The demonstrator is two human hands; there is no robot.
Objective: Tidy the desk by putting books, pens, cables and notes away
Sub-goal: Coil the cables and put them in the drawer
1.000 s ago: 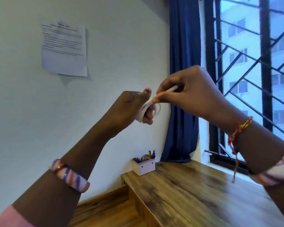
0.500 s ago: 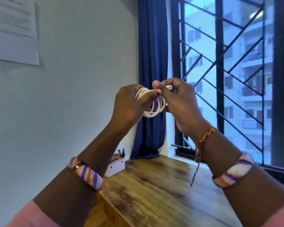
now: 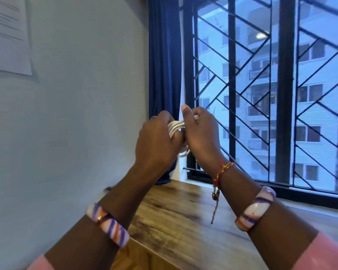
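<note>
A white cable [image 3: 175,127], wound into a small coil of several loops, sits between both of my hands, held up in the air above the wooden desk [image 3: 176,217]. My left hand [image 3: 156,141] grips the coil from the left, its fingers closed around the loops. From the right, my right hand [image 3: 200,133] pinches the cable with its thumb raised on top; a white end shows by its fingers. The lower loops peek out under the hands, and the rest of the coil is hidden by my fingers.
A barred window [image 3: 261,94] fills the right side, with a dark blue curtain [image 3: 164,65] at its left edge. A printed sheet [image 3: 8,36] hangs on the pale wall at the upper left. The desk's edge runs below my left forearm.
My view has swung right and the pen holder has dropped out of sight. The hands have closed in tighter around the coil, which now shows less between them.
</note>
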